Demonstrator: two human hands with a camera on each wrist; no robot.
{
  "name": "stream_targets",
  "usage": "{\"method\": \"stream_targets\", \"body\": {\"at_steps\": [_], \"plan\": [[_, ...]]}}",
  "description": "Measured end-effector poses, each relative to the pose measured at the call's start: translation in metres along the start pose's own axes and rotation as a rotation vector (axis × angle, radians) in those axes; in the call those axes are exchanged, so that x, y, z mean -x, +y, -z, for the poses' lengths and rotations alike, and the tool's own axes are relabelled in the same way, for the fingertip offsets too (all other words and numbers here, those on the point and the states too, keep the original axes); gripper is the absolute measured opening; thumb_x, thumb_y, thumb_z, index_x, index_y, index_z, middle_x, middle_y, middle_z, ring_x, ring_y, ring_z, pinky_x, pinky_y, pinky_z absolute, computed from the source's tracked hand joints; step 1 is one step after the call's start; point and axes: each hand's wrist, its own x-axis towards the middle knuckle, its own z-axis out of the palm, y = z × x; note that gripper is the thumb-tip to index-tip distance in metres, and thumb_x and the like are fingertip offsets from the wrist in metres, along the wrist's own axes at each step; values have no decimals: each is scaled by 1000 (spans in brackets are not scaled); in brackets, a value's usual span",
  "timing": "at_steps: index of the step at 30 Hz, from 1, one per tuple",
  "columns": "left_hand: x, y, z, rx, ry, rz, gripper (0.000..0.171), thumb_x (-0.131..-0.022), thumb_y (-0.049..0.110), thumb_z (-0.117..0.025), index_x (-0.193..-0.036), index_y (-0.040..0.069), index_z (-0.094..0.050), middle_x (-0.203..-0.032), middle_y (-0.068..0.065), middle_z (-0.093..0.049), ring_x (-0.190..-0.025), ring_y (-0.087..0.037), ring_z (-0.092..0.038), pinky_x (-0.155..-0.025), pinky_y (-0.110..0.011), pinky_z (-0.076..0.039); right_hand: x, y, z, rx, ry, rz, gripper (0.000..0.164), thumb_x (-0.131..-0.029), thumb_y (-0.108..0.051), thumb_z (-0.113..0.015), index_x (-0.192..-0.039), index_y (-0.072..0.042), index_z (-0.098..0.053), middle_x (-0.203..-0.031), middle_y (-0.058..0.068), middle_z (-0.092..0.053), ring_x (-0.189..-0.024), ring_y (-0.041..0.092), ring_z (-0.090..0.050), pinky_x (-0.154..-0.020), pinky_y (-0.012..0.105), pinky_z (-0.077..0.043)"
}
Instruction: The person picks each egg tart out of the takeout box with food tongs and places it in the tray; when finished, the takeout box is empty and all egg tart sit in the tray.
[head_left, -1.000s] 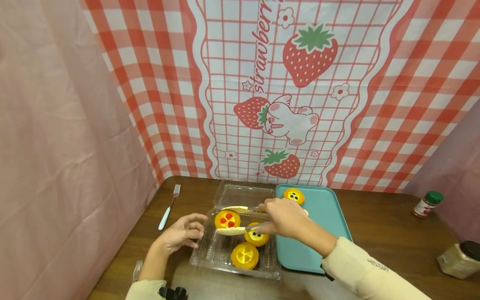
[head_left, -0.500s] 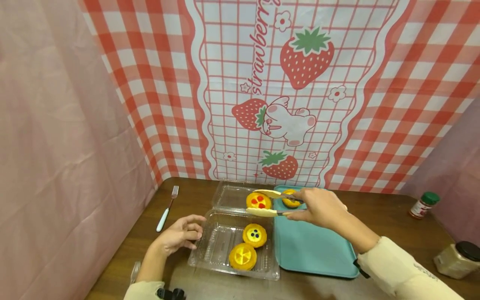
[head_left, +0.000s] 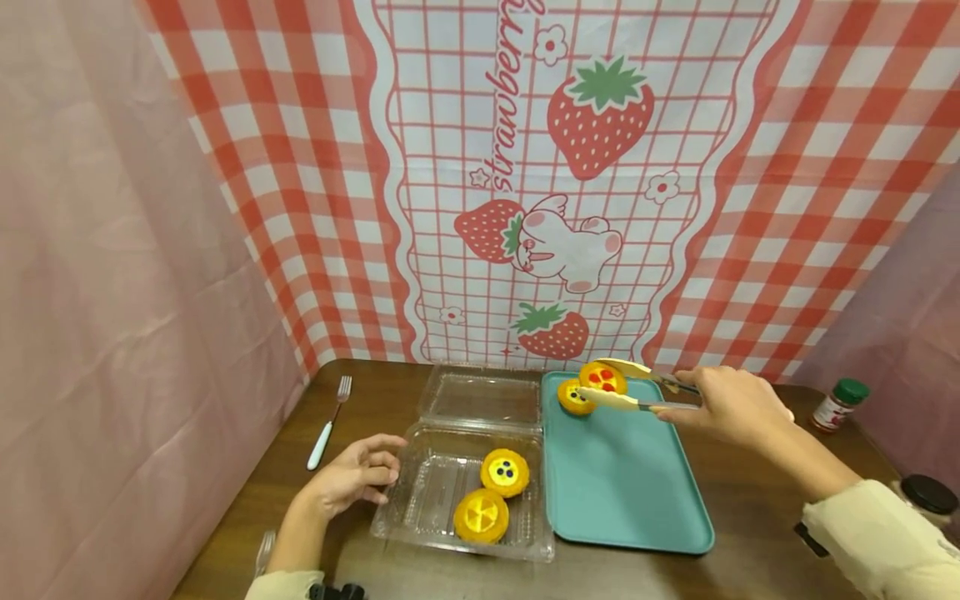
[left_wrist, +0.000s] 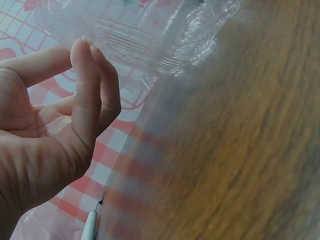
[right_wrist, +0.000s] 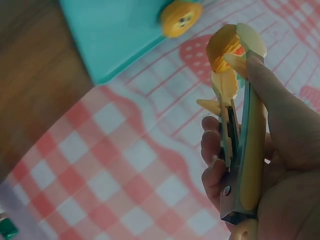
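My right hand [head_left: 733,407] grips a pair of tongs [head_left: 609,399] with cream-coloured ends. Between those ends is an egg tart with red fruit pieces [head_left: 602,377], held above the back of the teal tray [head_left: 622,492]. Just beside and below it, a tart with dark berries [head_left: 572,402] sits on the tray. My left hand [head_left: 360,477] is at the left side of an open clear plastic container [head_left: 420,508], fingers loosely bent; whether they touch its wall I cannot tell. Another berry tart [head_left: 505,472] and a tart with yellow wedges [head_left: 481,517] lie inside the container.
The container's clear lid [head_left: 480,398] lies folded back towards the patterned cloth backdrop. A white-handled fork [head_left: 322,442] is at the left, and a second fork [head_left: 264,552] nearer me. A green-capped bottle [head_left: 840,406] and a black-lidded jar [head_left: 928,495] stand at the right.
My right hand has lifted the red-topped tart out of the container with the tongs and carried it right, over the tray's back. The left hand has stayed at the container's side.
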Motion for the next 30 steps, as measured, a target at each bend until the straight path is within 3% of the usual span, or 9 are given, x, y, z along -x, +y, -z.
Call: {"method": "stream_targets", "body": {"at_steps": [10,22,30], "plan": [[2,-3,2,9,2,-5,60,-88,-7,-60,-139,-15,-30,-91,-3,-58,-76,-11,-59,-58,-25,-57,0,35,-5,19,-48,-67,92,-71,-72,-73,-120,5,-67,-77,5,-65,-59,19,-48,-43,33,-40],[2,-2,4,2,1,-2,57,-89,-7,-60,-139,-13,-32,-91,-2,-58,-76,-10,-59,-58,-25,-57,-11,54,-36,-24,-90,-94,58,-71,-61,-80,-91,-8,-70,-70,-1,-59,-61,20,-51,-46,39,-43],[0,0,3,-1,3,13,58,-90,-5,-62,-139,-12,-33,-93,-5,-58,-76,-11,-59,-59,-25,-57,-12,57,-46,-42,-152,-113,54,-73,-58,-80,-90,-8,-71,-71,-2,-60,-62,21,-52,-48,42,-47]]}}
